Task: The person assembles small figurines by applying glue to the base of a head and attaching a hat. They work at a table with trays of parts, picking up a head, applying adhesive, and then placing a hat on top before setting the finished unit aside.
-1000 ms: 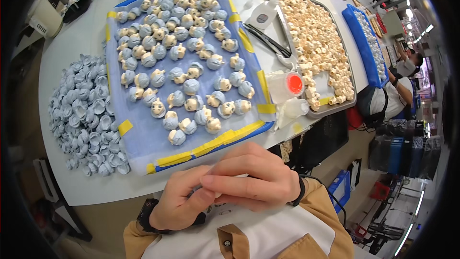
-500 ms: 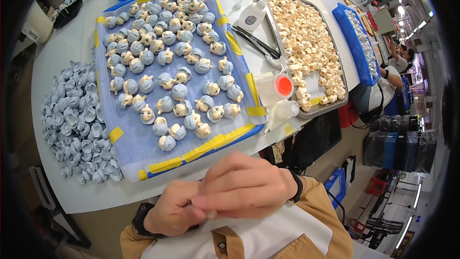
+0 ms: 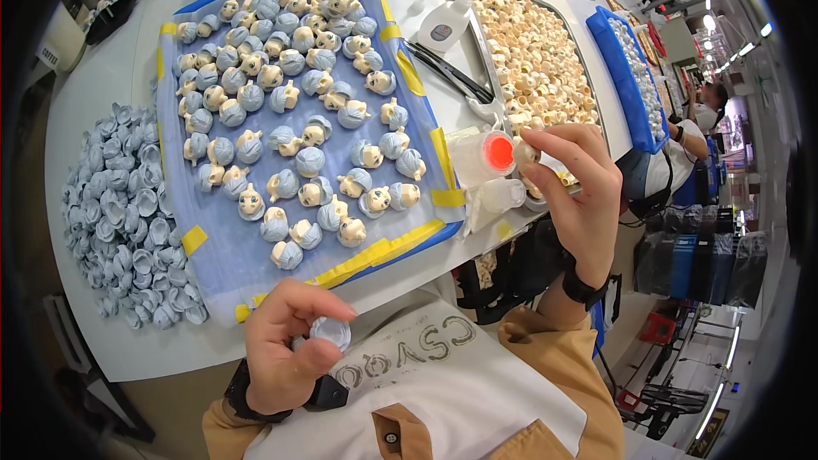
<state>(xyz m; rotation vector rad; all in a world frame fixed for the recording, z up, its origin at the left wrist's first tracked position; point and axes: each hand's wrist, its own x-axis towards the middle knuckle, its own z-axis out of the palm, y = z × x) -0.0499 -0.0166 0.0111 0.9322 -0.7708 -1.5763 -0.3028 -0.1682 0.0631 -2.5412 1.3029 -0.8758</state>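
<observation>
My left hand [image 3: 285, 345] sits low near my chest, fingers curled around a small pale blue cap piece [image 3: 329, 331]. My right hand [image 3: 575, 192] is raised at the right, by the metal tray's near corner, pinching a small cream figure head [image 3: 525, 153] between thumb and fingertips. Just left of that hand stands a small clear pot with a red inside [image 3: 498, 152]. A blue-lined tray [image 3: 243, 251] in front of me carries several cream heads wearing blue caps [image 3: 308, 160].
A heap of loose blue caps [image 3: 128, 213] lies on the white table at the left. A metal tray of bare cream heads [image 3: 532, 60] stands at the right, with black tweezers [image 3: 447, 72] and a white bottle [image 3: 445, 25] beside it. Another person [image 3: 694, 119] sits far right.
My hands were clasped together near my chest. They have come apart: the right one has risen to the tray corner holding a cream head, the left one stays low holding a blue cap.
</observation>
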